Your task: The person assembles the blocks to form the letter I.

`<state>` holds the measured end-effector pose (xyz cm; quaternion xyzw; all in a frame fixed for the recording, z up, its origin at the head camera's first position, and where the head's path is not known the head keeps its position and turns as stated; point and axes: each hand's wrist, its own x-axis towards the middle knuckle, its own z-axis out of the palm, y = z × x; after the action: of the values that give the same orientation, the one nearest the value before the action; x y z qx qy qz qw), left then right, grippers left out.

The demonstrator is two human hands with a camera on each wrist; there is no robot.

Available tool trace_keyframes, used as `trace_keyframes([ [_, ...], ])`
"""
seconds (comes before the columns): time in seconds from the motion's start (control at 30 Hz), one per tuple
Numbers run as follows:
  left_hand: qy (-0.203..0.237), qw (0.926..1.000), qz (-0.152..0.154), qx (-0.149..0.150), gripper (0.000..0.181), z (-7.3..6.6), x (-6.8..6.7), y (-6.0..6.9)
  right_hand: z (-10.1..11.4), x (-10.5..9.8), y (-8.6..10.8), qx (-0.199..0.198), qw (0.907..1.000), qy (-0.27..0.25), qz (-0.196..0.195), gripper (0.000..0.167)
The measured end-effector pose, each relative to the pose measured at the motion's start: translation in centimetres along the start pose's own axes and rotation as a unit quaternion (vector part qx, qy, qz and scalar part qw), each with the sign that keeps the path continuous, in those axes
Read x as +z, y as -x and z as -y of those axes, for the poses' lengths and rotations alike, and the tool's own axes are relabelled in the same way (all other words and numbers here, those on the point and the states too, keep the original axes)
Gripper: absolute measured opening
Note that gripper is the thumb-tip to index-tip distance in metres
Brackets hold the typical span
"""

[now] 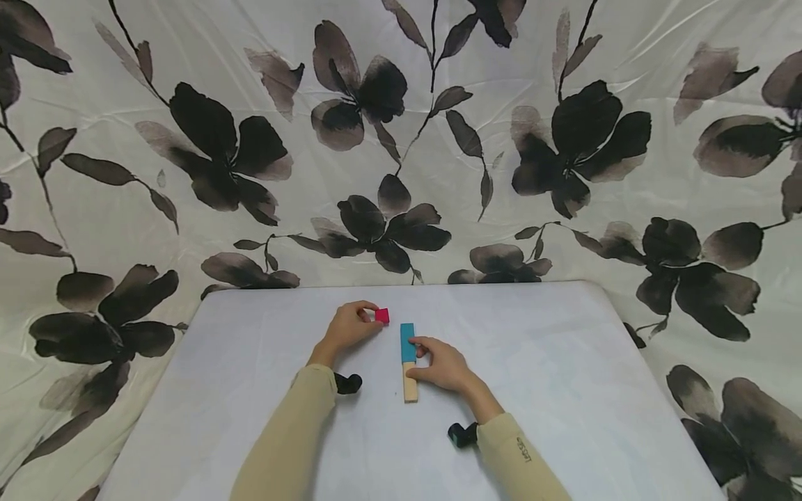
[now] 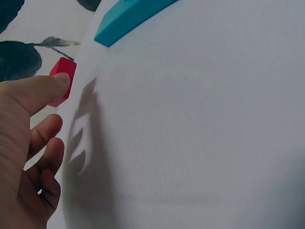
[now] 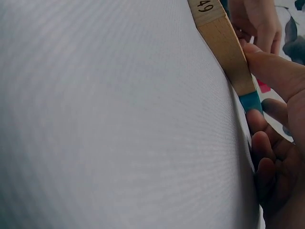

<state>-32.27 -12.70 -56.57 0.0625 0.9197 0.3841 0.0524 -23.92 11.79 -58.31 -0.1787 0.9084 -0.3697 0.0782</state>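
Observation:
My left hand (image 1: 352,325) pinches a small red block (image 1: 382,316) between thumb and fingers. In the left wrist view the red block (image 2: 64,81) is held out by the thumb tip, its shadow apart from it on the table. Right of it lies a blue block (image 1: 408,341), end to end with a plain wooden block (image 1: 410,393); together they form one straight bar. Over this bar reaches my right hand (image 1: 446,365), thumb tip on the wooden block and index finger on the blue one. The wooden block (image 3: 228,52) bears the number 49 in the right wrist view.
A white-covered table (image 1: 532,334) carries the blocks, which lie toward its far edge. Behind it hangs a pale cloth (image 1: 470,209) with dark flowers. Black wrist devices (image 1: 464,435) protrude near both sleeves.

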Motion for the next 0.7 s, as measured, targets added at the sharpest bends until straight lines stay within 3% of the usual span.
trace_keyframes([
  [0.33,-0.006,0.9996,0.008,0.027,0.033,-1.1,1.1,-0.9,-0.2,0.0,0.0,-0.003,1.0,0.003,-0.001,0.064],
  [0.7,-0.01,0.9991,0.015,0.037,0.032,-1.0,1.8,-1.5,-0.2,-0.1,0.0,-0.013,0.9999,-0.004,-0.004,0.064],
])
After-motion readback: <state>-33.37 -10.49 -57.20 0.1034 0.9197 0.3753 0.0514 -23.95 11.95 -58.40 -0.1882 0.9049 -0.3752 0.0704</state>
